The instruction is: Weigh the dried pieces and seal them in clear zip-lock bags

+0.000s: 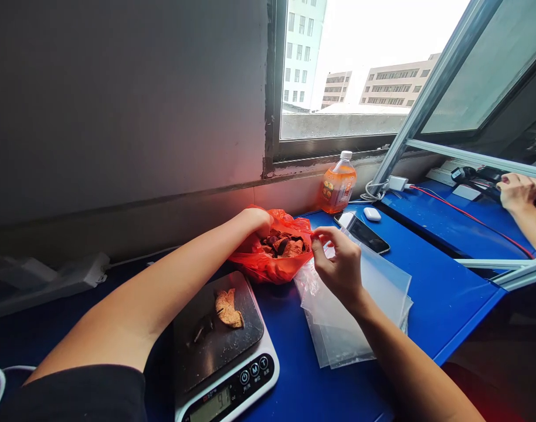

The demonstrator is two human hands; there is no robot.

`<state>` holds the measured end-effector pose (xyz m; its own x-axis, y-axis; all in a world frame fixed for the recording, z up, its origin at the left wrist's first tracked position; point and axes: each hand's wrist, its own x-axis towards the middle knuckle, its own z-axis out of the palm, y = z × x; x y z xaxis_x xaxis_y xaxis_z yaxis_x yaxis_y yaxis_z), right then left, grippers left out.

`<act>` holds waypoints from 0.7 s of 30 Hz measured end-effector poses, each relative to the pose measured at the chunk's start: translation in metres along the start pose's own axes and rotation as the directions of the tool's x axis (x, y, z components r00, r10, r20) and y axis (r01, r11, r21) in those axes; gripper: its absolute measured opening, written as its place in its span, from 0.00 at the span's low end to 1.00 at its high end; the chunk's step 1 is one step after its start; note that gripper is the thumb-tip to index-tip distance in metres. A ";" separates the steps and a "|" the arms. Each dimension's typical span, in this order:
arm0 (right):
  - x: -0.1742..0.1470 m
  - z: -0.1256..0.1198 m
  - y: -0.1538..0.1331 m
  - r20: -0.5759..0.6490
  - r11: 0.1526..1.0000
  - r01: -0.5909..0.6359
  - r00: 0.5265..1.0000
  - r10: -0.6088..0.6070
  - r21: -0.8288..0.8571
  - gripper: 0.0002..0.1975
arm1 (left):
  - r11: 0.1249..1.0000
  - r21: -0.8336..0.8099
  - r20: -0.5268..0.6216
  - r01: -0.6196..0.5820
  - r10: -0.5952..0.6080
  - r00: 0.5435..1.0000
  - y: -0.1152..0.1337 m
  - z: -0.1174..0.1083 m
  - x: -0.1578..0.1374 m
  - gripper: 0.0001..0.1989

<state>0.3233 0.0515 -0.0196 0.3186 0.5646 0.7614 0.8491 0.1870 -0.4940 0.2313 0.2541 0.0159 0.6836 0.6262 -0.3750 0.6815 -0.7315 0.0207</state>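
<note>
A red plastic bag (268,271) sits on the blue table, its mouth spread and dried brown slices (288,245) showing inside. My right hand (338,258) pinches the bag's right rim between thumb and fingers. At the far left rim, my left hand (258,220) reaches in over the edge; its fingers are hidden by the plastic. Below my left forearm stands a kitchen scale (250,346) with a dark plate and a lit display. One curled dried slice (229,309) lies on the plate, with a smaller dark piece (202,328) beside it.
Clear plastic sleeves (360,293) are stacked right of the bag. Behind them lie a phone (367,232) and a white earbud case (372,214). An orange drink bottle (338,184) stands by the window. Beyond a metal frame (409,129), another person's hand (518,190) rests near equipment.
</note>
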 end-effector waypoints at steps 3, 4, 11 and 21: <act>0.001 0.000 0.000 0.005 1.000 -0.003 1.000 0.003 0.005 0.05 | 1.000 0.002 0.008 0.017 -0.017 1.000 -0.004 -0.010 -0.011 0.06; 0.001 0.000 0.000 0.009 1.000 -0.006 1.000 0.006 0.008 0.05 | 1.000 -0.015 -0.001 0.004 -0.004 1.000 -0.005 -0.014 -0.016 0.07; 0.000 0.000 -0.001 0.025 0.999 -0.026 0.999 0.025 0.022 0.05 | 0.975 -0.136 -0.145 -0.175 0.155 0.977 -0.007 -0.025 -0.042 0.16; -0.001 0.002 -0.005 -0.007 0.996 -0.029 1.000 0.030 0.083 0.05 | 0.985 0.091 -0.200 -0.147 0.163 0.966 0.001 -0.013 -0.052 0.11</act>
<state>0.3177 0.0511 -0.0186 0.3465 0.5642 0.7494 0.8015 0.2369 -0.5490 0.1996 0.2247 0.0473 0.8237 0.5399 -0.1733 0.5470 -0.8371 -0.0086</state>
